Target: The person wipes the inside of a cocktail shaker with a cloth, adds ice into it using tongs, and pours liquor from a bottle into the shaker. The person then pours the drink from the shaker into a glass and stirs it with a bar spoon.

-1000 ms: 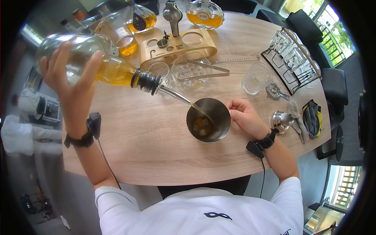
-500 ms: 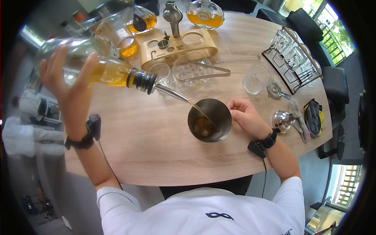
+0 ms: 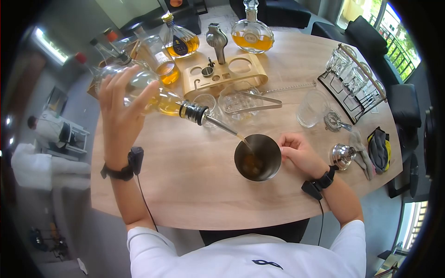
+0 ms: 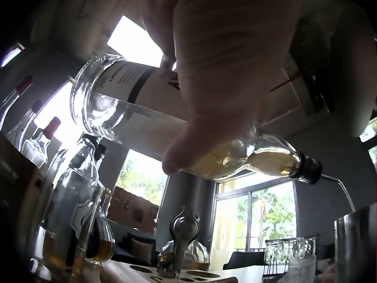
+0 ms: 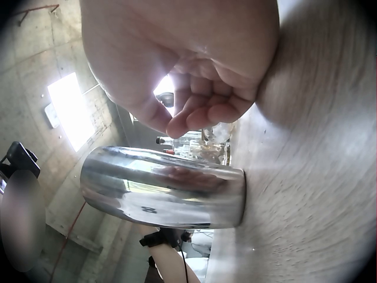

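Observation:
My left hand (image 3: 123, 111) grips a glass whisky bottle (image 3: 169, 103) round its body, held tilted with the neck down to the right. A metal pour spout (image 3: 222, 125) on its neck points into the metal shaker tin (image 3: 241, 172), and a thin stream runs in. Amber liquid (image 3: 252, 163) with blurred lumps lies at the tin's bottom. The tin stands upright on the table in the right wrist view. Close beside it rests my right hand (image 3: 299, 152), fingers loosely curled and thumb near the index tip. Its fingertips (image 5: 197, 121) lie next to the tin's wall, not round it.
Behind are a wooden bar-tool stand (image 3: 222, 78), a glass bowl (image 3: 236, 113) with tongs (image 3: 259, 104), a tumbler (image 3: 206, 103) and several bottles. At right lie a mixing glass (image 3: 311, 109), a strainer (image 3: 333, 121), a glass rack (image 3: 354, 83) and a shaker top (image 3: 342, 157).
The head view has tilted up, so the scene sits lower and farther right. The bottle keeps pouring at much the same tilt, and the lumps in the tin look less distinct.

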The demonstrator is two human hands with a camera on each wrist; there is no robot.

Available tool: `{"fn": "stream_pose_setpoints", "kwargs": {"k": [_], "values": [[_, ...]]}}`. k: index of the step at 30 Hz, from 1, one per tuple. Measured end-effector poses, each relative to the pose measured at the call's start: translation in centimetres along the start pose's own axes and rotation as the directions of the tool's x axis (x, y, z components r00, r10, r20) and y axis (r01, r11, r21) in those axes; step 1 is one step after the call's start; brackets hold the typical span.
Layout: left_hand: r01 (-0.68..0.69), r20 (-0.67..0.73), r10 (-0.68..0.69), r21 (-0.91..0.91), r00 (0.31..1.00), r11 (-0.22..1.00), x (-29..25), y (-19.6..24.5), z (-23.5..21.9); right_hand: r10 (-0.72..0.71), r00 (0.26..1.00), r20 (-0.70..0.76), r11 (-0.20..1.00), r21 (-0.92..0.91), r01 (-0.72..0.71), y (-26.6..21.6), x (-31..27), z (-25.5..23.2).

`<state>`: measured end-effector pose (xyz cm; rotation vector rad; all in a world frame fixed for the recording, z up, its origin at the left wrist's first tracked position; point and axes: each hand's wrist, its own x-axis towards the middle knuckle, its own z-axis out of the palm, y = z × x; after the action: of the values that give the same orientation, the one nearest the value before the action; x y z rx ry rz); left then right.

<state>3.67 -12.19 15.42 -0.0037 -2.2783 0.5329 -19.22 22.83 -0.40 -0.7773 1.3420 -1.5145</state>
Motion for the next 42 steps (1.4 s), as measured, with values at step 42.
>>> {"fn": "stream_pose_setpoints", "kwargs": {"k": [42], "values": [[0.634,0.519,-0.365,-0.658,0.773,0.406,-11.3,-12.4,6.8,0.052,0.998,-0.037,0.998,-0.037,-0.054,-0.9,-0.6,0.4]]}}
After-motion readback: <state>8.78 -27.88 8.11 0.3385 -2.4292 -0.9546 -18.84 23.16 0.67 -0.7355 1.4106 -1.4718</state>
